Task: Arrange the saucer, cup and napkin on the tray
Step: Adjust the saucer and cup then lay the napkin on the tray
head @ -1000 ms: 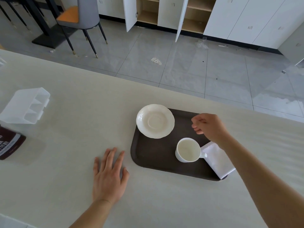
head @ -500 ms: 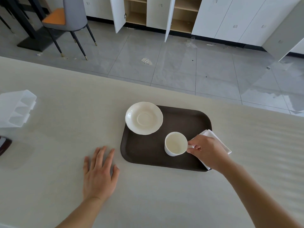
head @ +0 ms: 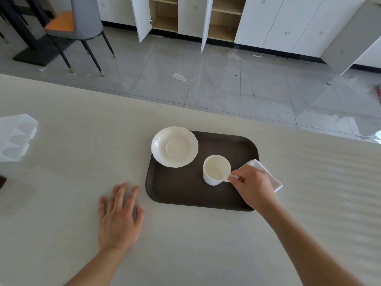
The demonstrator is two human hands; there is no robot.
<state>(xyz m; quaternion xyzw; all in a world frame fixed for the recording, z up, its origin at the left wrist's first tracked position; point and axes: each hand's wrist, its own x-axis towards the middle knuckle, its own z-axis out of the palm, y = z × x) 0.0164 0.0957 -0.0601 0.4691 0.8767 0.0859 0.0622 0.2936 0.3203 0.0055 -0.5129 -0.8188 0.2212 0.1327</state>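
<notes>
The right hand [head: 254, 187] is reaching over the near right part of the dark tray [head: 177, 193], and its fingers [head: 237, 174] are pinching the handle of the white cup [head: 216, 169]. The cup is standing upright on the tray, just left of these fingers. The saucer [head: 174, 146] is lying at the far left corner of the tray, apart from the cup. The folded napkin [head: 266, 174] is lying at the right edge, partly hidden under the hand. The left hand [head: 118, 217] is resting flat on the table [head: 61, 203], fingers spread and grasping nothing, near the tray's left side.
</notes>
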